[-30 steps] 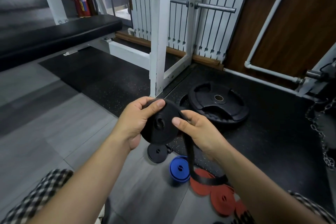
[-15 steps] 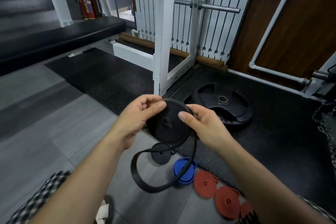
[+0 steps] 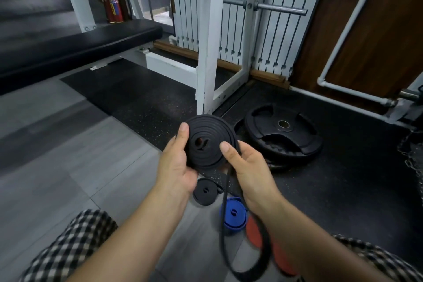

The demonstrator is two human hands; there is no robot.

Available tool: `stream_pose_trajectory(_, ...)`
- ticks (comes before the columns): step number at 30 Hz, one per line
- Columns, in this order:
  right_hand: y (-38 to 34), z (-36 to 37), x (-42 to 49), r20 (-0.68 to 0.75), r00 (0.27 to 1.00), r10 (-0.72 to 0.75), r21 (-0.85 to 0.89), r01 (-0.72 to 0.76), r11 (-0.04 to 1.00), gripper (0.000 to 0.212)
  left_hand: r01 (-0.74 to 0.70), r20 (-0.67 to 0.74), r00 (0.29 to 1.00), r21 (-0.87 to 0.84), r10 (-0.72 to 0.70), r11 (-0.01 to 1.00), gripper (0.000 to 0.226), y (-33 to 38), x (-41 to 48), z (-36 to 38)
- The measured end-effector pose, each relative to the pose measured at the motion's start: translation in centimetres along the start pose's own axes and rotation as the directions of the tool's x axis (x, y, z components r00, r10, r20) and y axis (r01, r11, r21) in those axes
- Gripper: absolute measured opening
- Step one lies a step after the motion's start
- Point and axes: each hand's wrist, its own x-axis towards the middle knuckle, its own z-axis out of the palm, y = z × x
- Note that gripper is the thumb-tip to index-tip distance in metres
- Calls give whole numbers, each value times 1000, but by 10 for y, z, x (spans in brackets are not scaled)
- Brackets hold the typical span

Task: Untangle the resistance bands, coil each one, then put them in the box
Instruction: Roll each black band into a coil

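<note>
Gym floor [image 3: 68, 167]. Left hand [image 3: 176, 167] and right hand [image 3: 247, 167] grip a black band coil [image 3: 206, 142]; its hanging tail [image 3: 223, 224] has shortened, so coiling nears done. Finished coils [image 3: 233, 216] lie below.
</note>
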Motion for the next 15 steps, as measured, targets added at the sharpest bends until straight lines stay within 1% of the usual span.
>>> stream_pose_trajectory(2,7,3,0,-41,998,-46,-35,44,998,18,22,-37,999,-47,-24,999,43,-8,-3,0)
stream_pose_trajectory(4,5,1,2,-40,998,-49,-74,46,996,16,43,-34,998,-25,-43,999,43,-9,-2,-3)
stream_pose_trajectory(6,-3,-4,6,-3,999,-37,-116,36,993,15,61,18,998,116,-63,991,45,-2,-1,-7)
stream_pose_trajectory(7,-8,-7,8,29,999,-17,-135,20,991,16,39,55,997,225,-53,974,48,4,1,-9)
stream_pose_trajectory(8,-13,-11,9,66,998,13,-159,-2,987,17,-16,92,996,359,-18,933,51,11,3,-10)
stream_pose_trajectory(10,-19,-19,8,135,988,81,-232,-48,972,18,-185,205,976,606,73,774,45,23,7,-11)
stream_pose_trajectory(11,-21,-21,7,159,981,112,-271,-66,960,17,-245,277,959,683,66,688,38,28,7,-11)
stream_pose_trajectory(12,-20,-21,6,179,974,136,-297,-78,952,16,-272,335,942,732,17,625,33,29,5,-11)
stream_pose_trajectory(13,-19,-21,6,194,970,149,-312,-83,946,15,-267,357,933,761,-38,592,29,27,5,-12)
stream_pose_trajectory(14,-17,-20,5,199,969,149,-320,-79,944,14,-249,349,935,770,-61,587,23,24,4,-12)
stream_pose_trajectory(15,-17,-18,5,195,971,137,-318,-69,945,14,-236,329,943,758,-45,608,16,20,3,-13)
